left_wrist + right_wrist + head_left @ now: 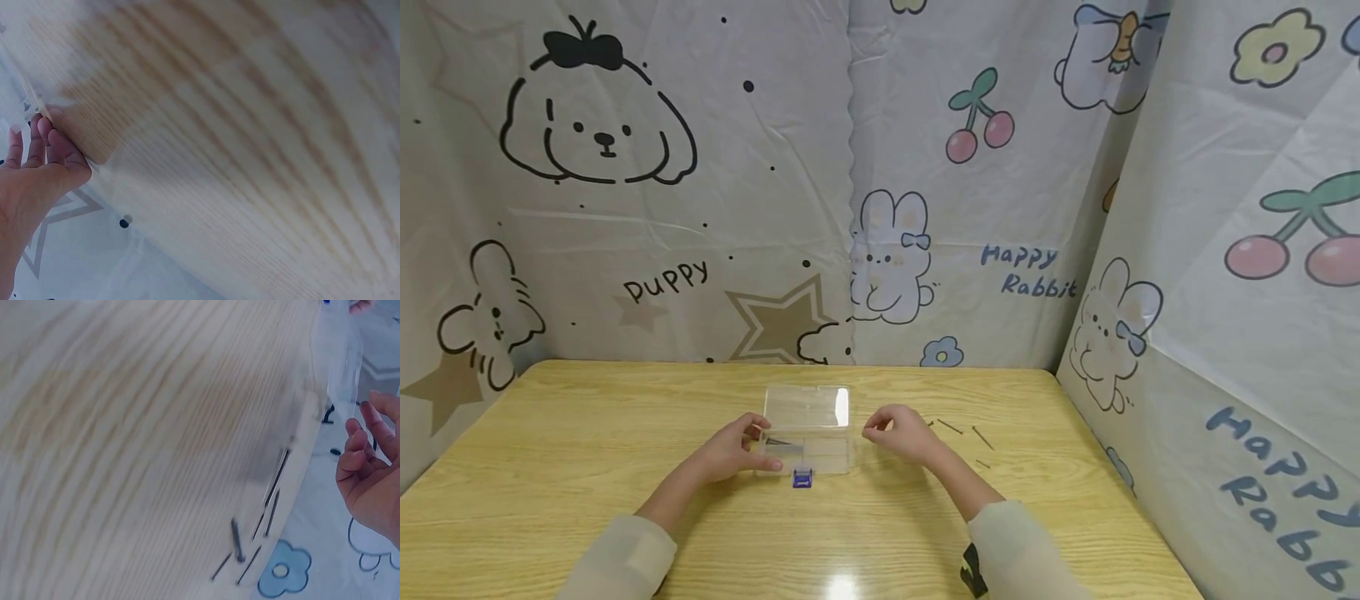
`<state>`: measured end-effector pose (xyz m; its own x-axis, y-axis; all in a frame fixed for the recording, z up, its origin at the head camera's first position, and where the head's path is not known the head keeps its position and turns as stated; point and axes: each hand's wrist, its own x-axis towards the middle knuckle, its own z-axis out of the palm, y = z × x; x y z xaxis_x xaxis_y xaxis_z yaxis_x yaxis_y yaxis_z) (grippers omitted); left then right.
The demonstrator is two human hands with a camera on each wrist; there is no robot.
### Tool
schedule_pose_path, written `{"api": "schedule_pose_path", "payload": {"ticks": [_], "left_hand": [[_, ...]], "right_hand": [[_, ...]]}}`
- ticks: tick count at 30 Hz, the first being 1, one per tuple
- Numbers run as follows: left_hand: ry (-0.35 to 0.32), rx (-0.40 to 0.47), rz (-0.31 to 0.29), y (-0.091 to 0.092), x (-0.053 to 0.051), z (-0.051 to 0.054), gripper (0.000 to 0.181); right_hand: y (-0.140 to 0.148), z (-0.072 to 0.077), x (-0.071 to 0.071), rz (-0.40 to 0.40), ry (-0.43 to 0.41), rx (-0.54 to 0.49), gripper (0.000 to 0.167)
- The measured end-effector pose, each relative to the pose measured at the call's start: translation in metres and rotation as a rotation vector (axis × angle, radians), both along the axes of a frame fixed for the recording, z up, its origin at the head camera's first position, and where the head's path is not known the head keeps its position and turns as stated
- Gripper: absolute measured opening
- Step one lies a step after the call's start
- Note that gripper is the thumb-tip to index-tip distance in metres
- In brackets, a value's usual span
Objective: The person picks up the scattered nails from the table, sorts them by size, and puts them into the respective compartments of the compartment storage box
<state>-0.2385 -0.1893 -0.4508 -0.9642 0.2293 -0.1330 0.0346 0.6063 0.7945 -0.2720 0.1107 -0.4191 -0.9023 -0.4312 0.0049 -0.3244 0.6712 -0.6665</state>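
Note:
A clear plastic box (pixel 827 457) with compartments stands on the table, its transparent lid (pixel 801 407) swung up at the back. Its blue latch (pixel 802 478) hangs at the front. Several thin dark nails (pixel 784 442) lie in the left compartment. My left hand (pixel 730 450) grips the box's left side, thumb at the front and fingers farther back. Just off the box's right side is my right hand (pixel 904 433), fingers curled and thumb close to the index finger. Whether a small thing sits between those fingertips cannot be made out.
Loose nails (pixel 982 438) are scattered on the wooden table (pixel 625 417) to the right of my right hand; the right wrist view shows several nails (pixel 237 540). A printed curtain (pixel 775 208) rises behind and along the right. Something dark (pixel 973 571) shows beside my right sleeve.

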Motion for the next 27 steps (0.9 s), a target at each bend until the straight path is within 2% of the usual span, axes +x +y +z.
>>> {"api": "schedule_pose_path", "payload": {"ticks": [9, 16, 27], "left_hand": [[-0.003, -0.008, 0.011, 0.001, 0.000, 0.001, 0.076], [-0.003, -0.020, 0.022, 0.002, -0.001, 0.001, 0.075], [-0.002, -0.021, 0.019, 0.002, 0.001, 0.002, 0.074]], "right_hand": [[0.033, 0.002, -0.004, -0.071, -0.005, -0.012, 0.014], [0.053, 0.003, 0.000, -0.122, -0.002, -0.013, 0.012], [0.088, -0.011, -0.001, -0.183, 0.003, -0.001, 0.012]]}}
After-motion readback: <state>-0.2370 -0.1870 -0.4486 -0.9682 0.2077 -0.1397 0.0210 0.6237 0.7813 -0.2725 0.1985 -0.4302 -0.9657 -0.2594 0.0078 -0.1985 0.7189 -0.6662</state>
